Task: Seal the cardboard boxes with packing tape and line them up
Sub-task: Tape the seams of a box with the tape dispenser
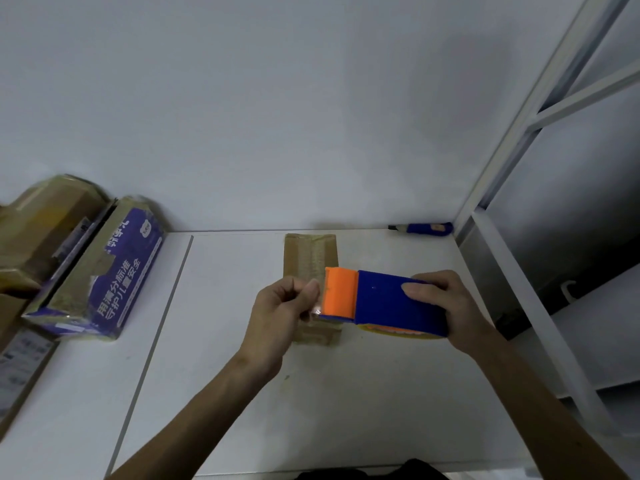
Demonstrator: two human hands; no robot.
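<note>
Currently I see my right hand [446, 303] wrapped around the blue body of the tape dispenser [391, 299], its orange front pointing left, while my left hand [284, 306] pinches the loose tape end [317, 308] just beside that orange edge. Both hover above a narrow cardboard box [310, 252] lying lengthwise on the white table [346, 393]. That box seems to carry a glossy strip along its top face, so I judge it at least partly sealed, though I cannot tell whether its near end is closed. Off to the left, a purple-printed box [114, 282] leans against some brown boxes [38, 223] in a loose heap. They look patched with tape but not lined up. I reckon the sealing is midway and the lining up has yet to be done.
</note>
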